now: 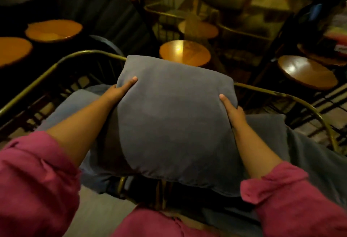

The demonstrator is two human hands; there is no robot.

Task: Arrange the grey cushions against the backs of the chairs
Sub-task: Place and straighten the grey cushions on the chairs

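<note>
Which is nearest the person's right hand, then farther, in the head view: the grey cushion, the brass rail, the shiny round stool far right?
1. Grey cushion: gripped by the right hand.
2. Brass rail: just behind, to the right.
3. Shiny round stool: beyond the rail, far right.

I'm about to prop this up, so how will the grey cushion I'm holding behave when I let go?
The cushion looks soft: it dents where the left hand and right hand press. Probably light and plump, so it may slump rather than stand stiff.

several round wooden tables [185,53] stand beyond; a blurred, perhaps colourful heap [338,30] far right.
</note>
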